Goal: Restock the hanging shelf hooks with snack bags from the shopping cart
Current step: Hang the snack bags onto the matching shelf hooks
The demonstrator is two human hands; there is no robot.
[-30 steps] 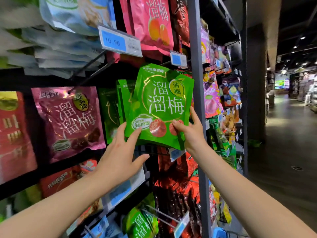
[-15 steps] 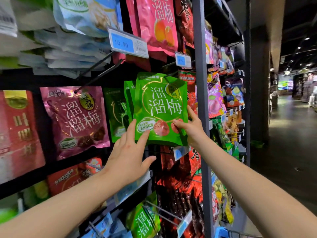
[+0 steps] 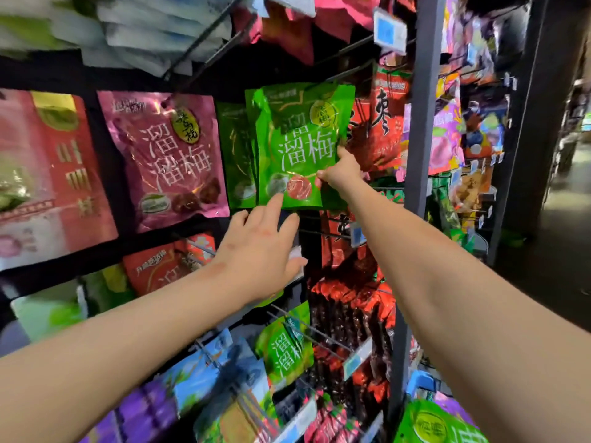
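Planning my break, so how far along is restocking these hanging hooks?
Done: dark green snack bags already hang there. In hand: the right hand pinches a shiny bright green snack bag in front of them, open left hand at its bottom edge; whether it is hooked is unclear. Left: another green bag waits bottom right.

We tag the green snack bag (image 3: 297, 145) as glossy, crinkled plastic film with glare. Pink bag (image 3: 166, 161) is shinier, foil-like. Wire hooks (image 3: 307, 330) are thin bare metal. Shelf upright (image 3: 422, 91) is smooth, matt grey metal.
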